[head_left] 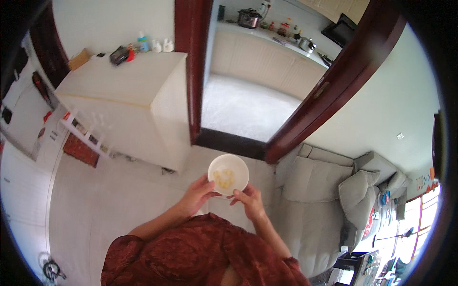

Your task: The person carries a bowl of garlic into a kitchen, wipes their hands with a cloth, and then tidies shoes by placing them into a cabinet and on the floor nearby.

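A round white bowl (240,166) is held up in front of my body, between both hands. Pale yellow pieces of food (224,178) lie in its bottom; their kind I cannot make out. My left hand (199,193) grips the near left side, its thumb on the rim and the fingers underneath. On the near right side, my right hand (248,198) holds the bowl the same way, thumb at the rim.
Ahead, a dark red door frame (187,71) opens onto a kitchen with a counter (267,38) bearing a cooker (249,18) and a pot (307,45). A dark threshold (231,143) crosses the doorway. To the left stands a white cabinet (119,86); a grey sofa (310,219) is at right.
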Tool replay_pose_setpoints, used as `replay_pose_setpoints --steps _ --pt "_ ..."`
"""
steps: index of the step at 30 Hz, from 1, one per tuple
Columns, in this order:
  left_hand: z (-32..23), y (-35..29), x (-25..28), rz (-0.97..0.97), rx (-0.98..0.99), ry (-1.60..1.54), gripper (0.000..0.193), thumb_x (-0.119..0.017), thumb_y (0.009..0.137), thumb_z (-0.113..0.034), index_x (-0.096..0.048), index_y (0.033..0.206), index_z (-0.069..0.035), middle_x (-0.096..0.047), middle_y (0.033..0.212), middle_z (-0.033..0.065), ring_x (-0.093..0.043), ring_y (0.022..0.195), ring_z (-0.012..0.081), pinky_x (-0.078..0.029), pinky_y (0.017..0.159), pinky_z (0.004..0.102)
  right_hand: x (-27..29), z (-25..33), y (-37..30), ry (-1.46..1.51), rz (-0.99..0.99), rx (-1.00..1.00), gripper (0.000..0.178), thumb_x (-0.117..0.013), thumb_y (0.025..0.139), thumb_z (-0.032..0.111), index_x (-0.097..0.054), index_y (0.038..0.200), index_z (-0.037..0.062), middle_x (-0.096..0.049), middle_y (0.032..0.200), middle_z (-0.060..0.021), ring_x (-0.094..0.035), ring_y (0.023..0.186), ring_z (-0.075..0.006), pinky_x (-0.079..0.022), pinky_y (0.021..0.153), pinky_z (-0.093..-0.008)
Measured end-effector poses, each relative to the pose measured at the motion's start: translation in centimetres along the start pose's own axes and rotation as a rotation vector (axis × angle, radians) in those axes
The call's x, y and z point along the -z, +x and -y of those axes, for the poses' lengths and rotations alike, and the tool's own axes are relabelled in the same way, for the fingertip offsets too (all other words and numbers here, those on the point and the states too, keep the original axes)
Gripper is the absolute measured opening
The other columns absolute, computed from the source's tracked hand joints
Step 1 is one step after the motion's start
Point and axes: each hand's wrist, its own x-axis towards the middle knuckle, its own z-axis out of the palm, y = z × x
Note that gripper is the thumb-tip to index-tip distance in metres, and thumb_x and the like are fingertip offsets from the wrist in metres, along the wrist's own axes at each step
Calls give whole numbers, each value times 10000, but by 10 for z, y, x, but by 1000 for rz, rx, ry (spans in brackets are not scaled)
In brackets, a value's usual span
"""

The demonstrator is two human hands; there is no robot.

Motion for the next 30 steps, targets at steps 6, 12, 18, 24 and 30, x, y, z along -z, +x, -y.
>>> replay_pose_setpoints --steps 6,12,18,24,30 --pt "-42 147 8 138 21 10 509 -558 882 -135 -340 1331 -31 -476 1253 84 -478 1131 191 -419 927 365 39 56 110 -13 -115 39 443 -672 784 216 -521 1102 -53 -617 981 -154 -615 793 -229 -501 606 -321" --pt "-71 270 12 145 91 32 527 -564 878 -149 -328 1335 -32 -463 1261 88 -472 1133 200 -413 939 369 82 92 207 62 -161 57 430 -647 800 229 -521 1097 -54 -610 994 -149 -612 812 -230 -497 607 -322" --pt "-78 396 20 114 24 86 545 -543 891 -260 -316 1332 -33 -454 1273 102 -457 1165 236 -382 975 416 146 121 322 83 -125 14 435 -672 799 209 -517 1126 -32 -610 959 -107 -598 811 -187 -487 597 -296" --pt "-99 523 8 32 2 113 512 -513 901 -206 -309 1328 -11 -451 1269 120 -460 1159 232 -391 971 396 215 177 440 77 -28 -13 458 -659 803 202 -496 1149 -49 -599 981 -127 -600 813 -195 -498 611 -292" --pt "-114 637 -1 -32 -26 85 487 -486 905 -127 -301 1339 -5 -462 1263 123 -469 1150 218 -407 949 370 278 228 539 38 43 -26 443 -651 811 175 -492 1156 -51 -604 983 -145 -608 802 -208 -505 597 -295"
